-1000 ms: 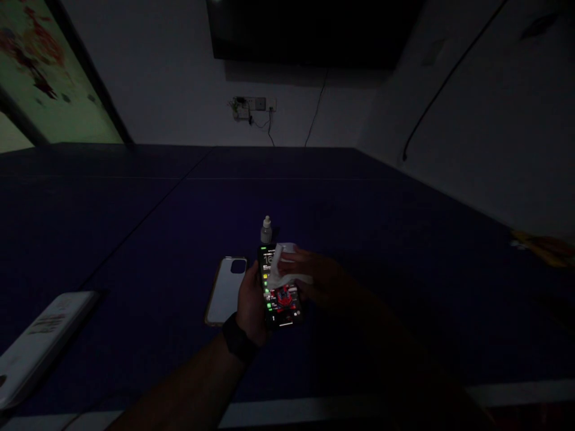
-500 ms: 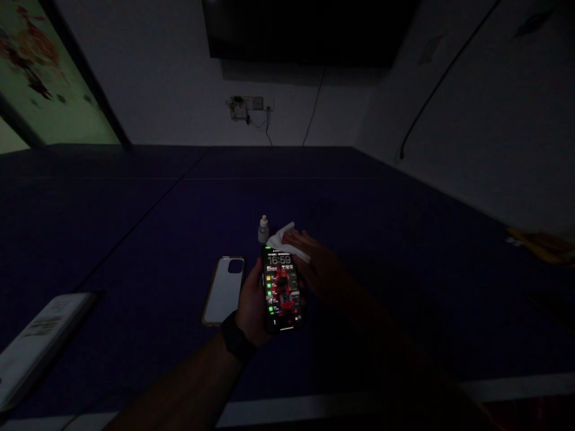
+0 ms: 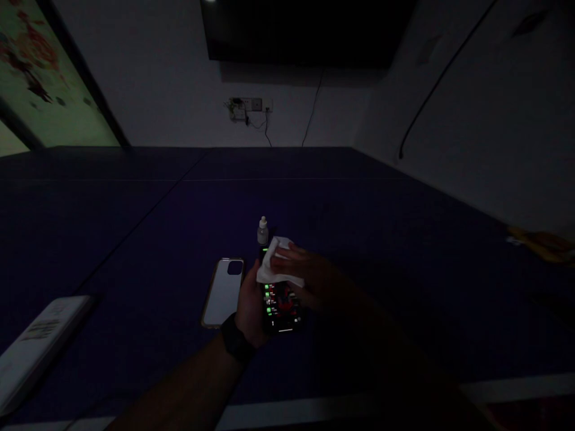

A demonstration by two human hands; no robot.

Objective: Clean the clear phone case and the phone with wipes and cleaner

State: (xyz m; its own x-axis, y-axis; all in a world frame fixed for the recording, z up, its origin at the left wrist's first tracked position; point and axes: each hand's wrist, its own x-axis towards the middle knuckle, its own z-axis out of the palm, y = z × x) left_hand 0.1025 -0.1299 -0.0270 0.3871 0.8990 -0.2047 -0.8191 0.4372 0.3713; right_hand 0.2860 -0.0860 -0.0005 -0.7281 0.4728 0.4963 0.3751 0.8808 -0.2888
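Observation:
A smartphone (image 3: 283, 308) with its screen lit lies in my left hand (image 3: 250, 305), which is closed around its left edge. My right hand (image 3: 309, 272) presses a white wipe (image 3: 274, 272) against the upper half of the screen, hiding that part. Just beyond the phone's top edge stands a small clear dropper bottle (image 3: 263, 232) with a white cap. To the left of my left hand, a phone case (image 3: 223, 293) lies flat, its camera cutout at the far end.
A white box-like object (image 3: 38, 344) with printing sits at the left on the dark blue tabletop (image 3: 148, 251). Something yellow (image 3: 541, 244) lies at the far right. Wall sockets with cables (image 3: 247, 108) and a dark screen (image 3: 305, 33) are on the wall ahead.
My right hand has slid the wipe down and slightly left, from the phone's top edge onto its upper screen. The screen looks dimmer. My left hand keeps its hold.

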